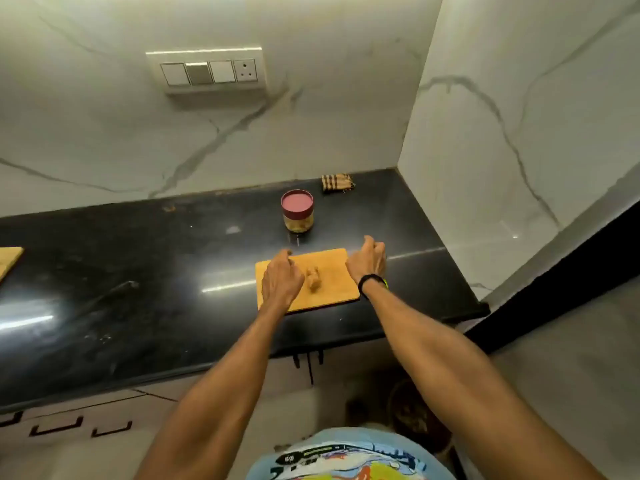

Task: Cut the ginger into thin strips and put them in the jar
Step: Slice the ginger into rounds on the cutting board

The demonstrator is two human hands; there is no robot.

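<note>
Left grip point(280, 280) sits loosely curled, nothing in it, just beside the ginger point(313, 280) mid-frame on the cutting board point(334, 268); right grip point(369, 263) curls at the board's right edge, can't tell if it's holding it. Ginger's probably light, firm, knobbly and rolly, so I'd pin the thick end.

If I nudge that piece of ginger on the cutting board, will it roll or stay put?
The ginger looks knobbly and irregular, so it would likely rock rather than roll. It seems small against the cutting board, so probably light and easily shoved. Likely stiff, keeping its lumpy shape.
</note>
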